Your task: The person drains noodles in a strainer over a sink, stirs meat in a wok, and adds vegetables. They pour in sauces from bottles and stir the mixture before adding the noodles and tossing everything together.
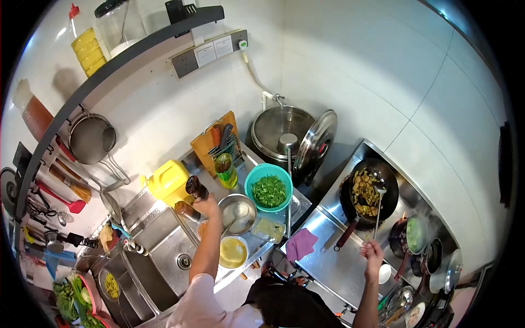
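Observation:
My left hand [206, 205] is closed around a dark sauce bottle [197, 187], held tilted above the counter by the sink. A brown-capped bottle [187, 211] stands just beside it. To its right is a metal bowl [244, 223] with a spoon in it. Below that sits a white bowl of yellow liquid [233, 252]. My right hand [372, 256] has curled fingers at the end of a long-handled ladle [378, 214]. The ladle's head rests among browned food pieces [363, 192] in a black wok [386, 169] on the stove.
A turquoise bowl of chopped greens [268, 191], an oil jug [168, 183] and a knife block [219, 143] stand on the counter. A large pot [281, 117] fills the corner. A purple cloth [301, 244] lies left of a smaller steaming pot [407, 235]. The sink [153, 273] is at left.

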### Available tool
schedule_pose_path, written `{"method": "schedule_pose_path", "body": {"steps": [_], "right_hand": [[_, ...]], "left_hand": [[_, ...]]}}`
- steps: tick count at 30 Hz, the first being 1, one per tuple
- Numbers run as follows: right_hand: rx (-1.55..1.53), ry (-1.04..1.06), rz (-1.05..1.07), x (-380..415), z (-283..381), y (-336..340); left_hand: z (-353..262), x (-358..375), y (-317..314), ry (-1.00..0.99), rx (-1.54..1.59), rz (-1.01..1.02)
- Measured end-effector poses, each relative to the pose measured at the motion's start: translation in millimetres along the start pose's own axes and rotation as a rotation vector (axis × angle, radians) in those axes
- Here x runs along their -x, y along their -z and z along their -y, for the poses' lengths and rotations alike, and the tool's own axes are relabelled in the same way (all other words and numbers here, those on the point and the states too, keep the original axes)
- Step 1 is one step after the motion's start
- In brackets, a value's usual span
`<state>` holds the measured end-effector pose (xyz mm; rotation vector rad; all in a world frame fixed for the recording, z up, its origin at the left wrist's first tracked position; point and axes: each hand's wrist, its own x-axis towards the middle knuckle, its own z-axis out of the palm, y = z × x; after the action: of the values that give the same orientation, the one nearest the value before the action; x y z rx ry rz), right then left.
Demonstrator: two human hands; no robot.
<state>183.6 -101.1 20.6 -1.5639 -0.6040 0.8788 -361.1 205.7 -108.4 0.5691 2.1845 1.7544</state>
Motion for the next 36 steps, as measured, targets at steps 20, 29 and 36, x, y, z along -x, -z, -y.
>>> {"method": "schedule_pose_path", "body": {"steps": [20, 29, 36], "right_hand": [[-0.185, -0.2, 0.526, 26, 67, -277], [-0.509, -0.129, -0.003, -38, 5, -127], [0.829, 0.15, -0.51, -86, -73, 48]], "left_hand": [[-197, 165, 71, 0.456, 1.111, 0.837], [-207, 341, -9, 0.492, 1.01, 1.172], [-239, 455, -107, 0.025, 0.849, 1.334]]}}
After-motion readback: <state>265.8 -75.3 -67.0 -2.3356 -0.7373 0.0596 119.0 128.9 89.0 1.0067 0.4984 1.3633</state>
